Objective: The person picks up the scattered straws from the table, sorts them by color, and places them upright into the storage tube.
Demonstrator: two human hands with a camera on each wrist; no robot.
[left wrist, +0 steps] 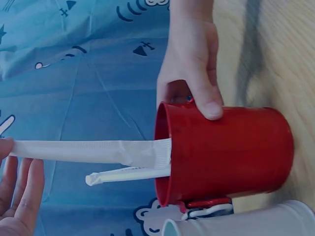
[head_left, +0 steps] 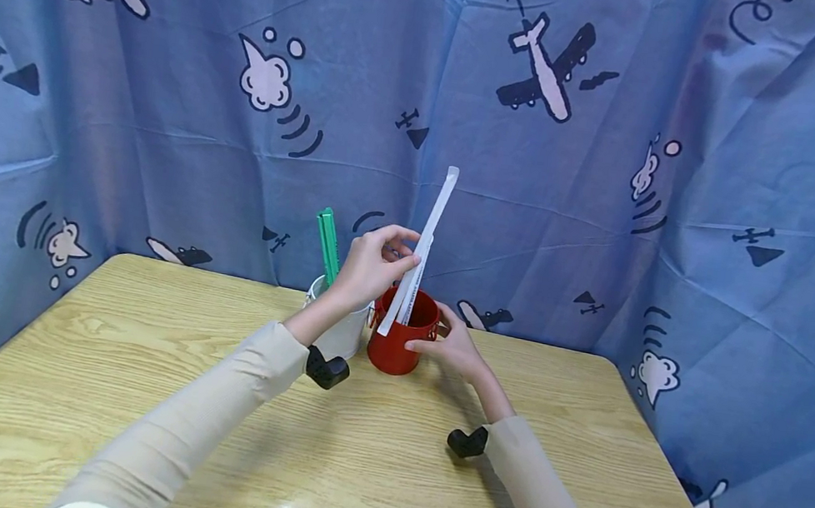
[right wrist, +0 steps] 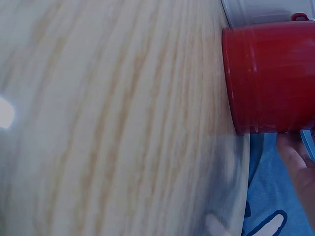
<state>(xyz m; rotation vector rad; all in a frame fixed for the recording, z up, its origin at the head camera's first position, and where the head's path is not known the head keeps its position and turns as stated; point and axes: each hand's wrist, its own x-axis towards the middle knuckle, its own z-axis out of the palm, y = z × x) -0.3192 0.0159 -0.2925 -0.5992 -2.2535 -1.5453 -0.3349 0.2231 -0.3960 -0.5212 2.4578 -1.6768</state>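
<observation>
My left hand [head_left: 370, 265] pinches a long, flat white paper-wrapped stick [head_left: 444, 199] between thumb and fingertips. Its lower, crimped end [left wrist: 162, 153] is at the mouth of the red bucket [left wrist: 226, 152]; in the head view that end overlaps the near rim. Another, thinner white paper-wrapped stick [left wrist: 123, 175] leans out of the bucket. With the thumb on the outer wall, my right hand [head_left: 456, 345] grips the bucket's right side near its handle lug. Its other fingers are partly hidden. The bucket stands upright on the wooden table.
A white bucket [head_left: 343, 339] stands close against the red one on its left, partly behind my left wrist. Several green sticks [head_left: 329, 245] rise from it. Behind the table [head_left: 176, 362] hangs a blue curtain [head_left: 363, 115] printed with airplanes.
</observation>
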